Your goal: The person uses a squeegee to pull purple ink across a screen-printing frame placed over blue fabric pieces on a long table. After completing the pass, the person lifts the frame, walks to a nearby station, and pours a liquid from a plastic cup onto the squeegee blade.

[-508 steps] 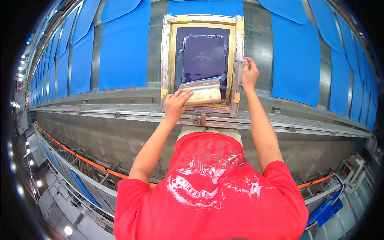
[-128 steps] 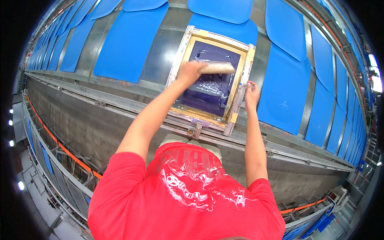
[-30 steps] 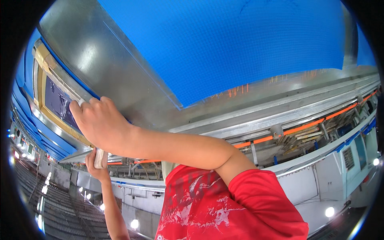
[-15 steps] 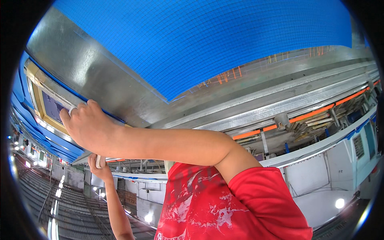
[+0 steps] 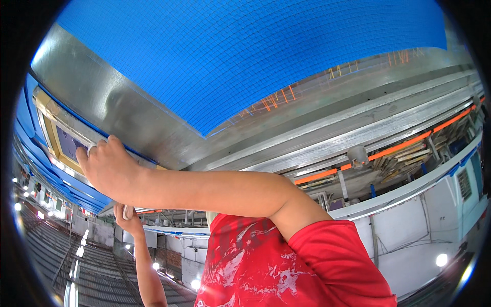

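The frame (image 5: 60, 115) lies at the far left of the view, on the metal table (image 5: 123, 105), its near bar running slantwise and its lower end hidden behind the right hand (image 5: 110, 169). Inside it a strip of purple mesh (image 5: 69, 142) shows, edged with tan tape. The right hand lies over the frame's near bar, knuckles up, fingers bent down at the edge; the tips are partly hidden, so I cannot tell how firmly they grip. A small white bit shows at its index finger, too small to make out.

Below the frame, under the right wrist, the left hand (image 5: 128, 223) has its thumb and fingers closed on the squeegee (image 5: 127, 211). Only a pale end of it shows; I cannot tell whether it touches the frame.

To the right of the frame, with bare metal between, a large blue sheet (image 5: 271, 56) lies on the table, with thin orange and yellow marks (image 5: 279, 97) beside its lower edge. More blue sheets (image 5: 24, 123) lie left of the frame. Lower right of the frame run a metal rail (image 5: 327, 138), an orange strip (image 5: 399, 148) and the person's red shirt (image 5: 255, 256).
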The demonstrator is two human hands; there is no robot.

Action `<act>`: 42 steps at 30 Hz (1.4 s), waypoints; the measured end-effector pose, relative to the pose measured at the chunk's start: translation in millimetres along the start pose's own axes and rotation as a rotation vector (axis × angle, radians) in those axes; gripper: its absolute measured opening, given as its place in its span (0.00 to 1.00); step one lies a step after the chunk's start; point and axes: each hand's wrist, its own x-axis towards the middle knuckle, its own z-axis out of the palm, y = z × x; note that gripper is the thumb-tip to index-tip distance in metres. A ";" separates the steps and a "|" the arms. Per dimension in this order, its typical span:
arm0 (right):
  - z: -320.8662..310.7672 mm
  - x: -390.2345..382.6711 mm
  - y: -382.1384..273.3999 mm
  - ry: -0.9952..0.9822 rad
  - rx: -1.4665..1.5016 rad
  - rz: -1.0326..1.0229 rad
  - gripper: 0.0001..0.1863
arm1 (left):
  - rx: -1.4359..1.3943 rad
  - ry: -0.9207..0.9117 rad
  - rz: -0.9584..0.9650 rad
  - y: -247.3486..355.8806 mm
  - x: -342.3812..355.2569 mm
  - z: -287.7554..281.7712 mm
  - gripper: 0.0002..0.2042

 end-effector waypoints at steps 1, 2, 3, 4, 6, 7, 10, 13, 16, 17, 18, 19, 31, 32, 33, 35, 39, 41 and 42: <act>-0.3 -0.6 0.6 0.024 -0.013 -0.009 0.16 | -0.005 -0.004 -0.004 0.2 -0.3 -0.6 0.15; -0.5 -1.2 1.3 0.047 -0.025 -0.017 0.16 | -0.010 -0.009 -0.008 0.5 -0.7 -1.2 0.15; -0.7 -1.7 2.0 0.071 -0.038 -0.026 0.16 | -0.009 -0.009 -0.010 0.9 -1.2 -1.9 0.15; -0.2 -2.1 1.8 0.070 -0.041 -0.028 0.16 | -0.011 -0.007 -0.014 0.1 -2.4 -1.9 0.14; 0.7 -2.7 1.3 0.067 -0.047 -0.031 0.16 | -0.013 -0.007 -0.015 0.3 -3.3 -1.1 0.14; 0.1 -2.4 1.3 0.066 -0.051 -0.033 0.16 | -0.011 -0.009 -0.011 1.7 -2.4 -1.2 0.14; -1.8 -2.3 1.5 0.059 -0.056 -0.036 0.16 | -0.012 -0.006 -0.008 5.6 -1.4 -1.2 0.14; -2.5 -1.9 1.0 0.057 -0.051 -0.033 0.16 | -0.035 0.017 0.000 3.5 -3.0 0.8 0.14; -1.6 -1.6 0.8 0.058 -0.045 -0.028 0.16 | -0.018 0.048 0.025 7.5 -3.8 3.7 0.14; -1.7 -1.4 0.8 0.048 -0.043 -0.023 0.16 | -0.006 0.059 0.037 10.0 -2.2 4.8 0.13; -1.8 -1.4 0.4 0.038 -0.042 -0.019 0.16 | -0.002 0.057 0.042 8.9 -1.6 4.2 0.13; -0.1 -1.0 1.0 0.056 -0.032 -0.012 0.17 | -0.002 0.060 0.049 8.2 -1.1 4.4 0.13; 2.0 -1.9 1.0 -0.002 -0.046 -0.005 0.23 | -0.063 0.013 0.032 17.5 -0.6 2.1 0.19; 2.5 -2.2 1.3 0.040 -0.052 -0.009 0.19 | -0.083 0.001 0.020 19.9 -0.6 1.6 0.19; 3.2 -2.5 1.4 0.083 -0.057 -0.012 0.15 | -0.070 0.008 0.031 19.8 -0.4 1.4 0.17; 0.2 -3.2 1.1 0.064 -0.058 -0.009 0.15 | -0.043 0.024 0.050 22.9 1.3 1.7 0.12; -1.2 -4.5 0.0 0.055 -0.068 -0.002 0.15 | -0.083 0.033 0.034 23.6 0.0 2.7 0.13; 0.8 -4.1 0.2 0.052 -0.069 -0.002 0.16 | -0.072 0.028 0.042 17.4 0.0 2.4 0.13; 1.9 -4.3 0.3 0.049 -0.070 -0.003 0.16 | -0.068 0.026 0.045 15.3 0.0 2.3 0.12</act>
